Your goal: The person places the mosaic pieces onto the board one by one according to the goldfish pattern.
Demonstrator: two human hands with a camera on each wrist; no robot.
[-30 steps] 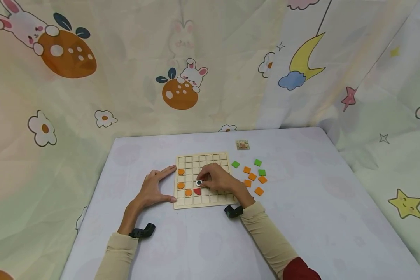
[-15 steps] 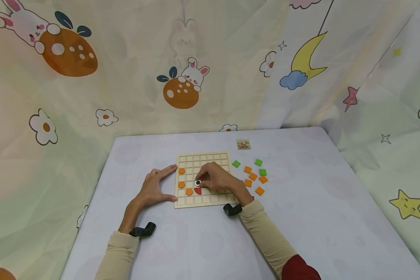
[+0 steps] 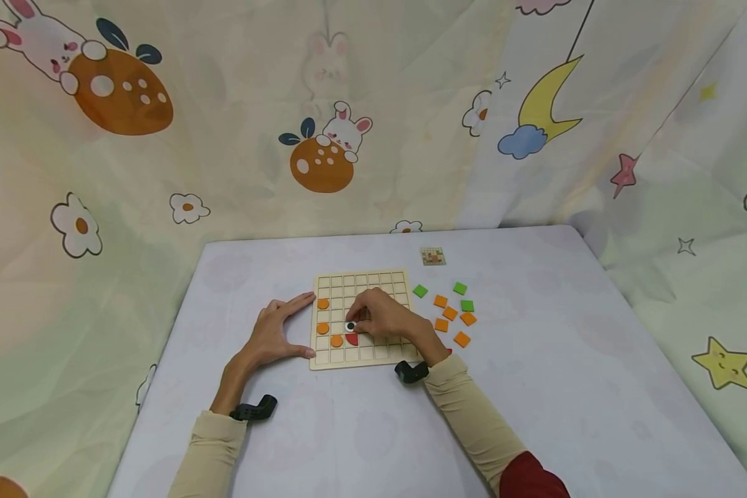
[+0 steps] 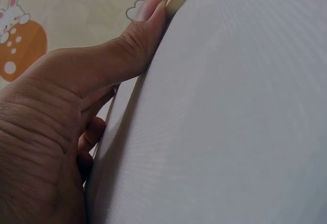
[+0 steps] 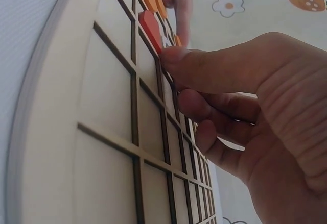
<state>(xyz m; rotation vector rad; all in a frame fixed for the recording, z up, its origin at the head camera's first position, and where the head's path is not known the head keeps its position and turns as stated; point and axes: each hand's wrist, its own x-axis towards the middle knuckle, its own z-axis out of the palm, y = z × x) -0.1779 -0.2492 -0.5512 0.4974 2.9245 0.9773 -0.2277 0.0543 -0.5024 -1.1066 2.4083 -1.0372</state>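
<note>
A pale wooden grid board (image 3: 382,356) lies on the table. My right hand (image 3: 382,315) pinches a small white disc with a black centre (image 3: 350,326) between thumb and index finger, low over the grid. Directly in front of that disc sits a red rounded piece (image 3: 351,339), also visible as a red piece (image 5: 149,27) by my thumb tip in the right wrist view. Several orange discs (image 3: 323,328) lie in cells toward the left side. My left hand (image 3: 270,335) spans the board's left edge, thumb at the near corner and fingertips farther back, holding nothing.
Right of the board lie loose orange squares (image 3: 450,313) and green squares (image 3: 459,288). A small patterned card (image 3: 433,256) is behind them. A bit of red (image 3: 450,351) shows beside my right wrist. A printed cloth backdrop (image 3: 236,138) rises behind the table (image 3: 573,387).
My right hand has shifted slightly left and toward me with the white disc, which now sits nearer the red piece. My left hand keeps its place at the board's edge.
</note>
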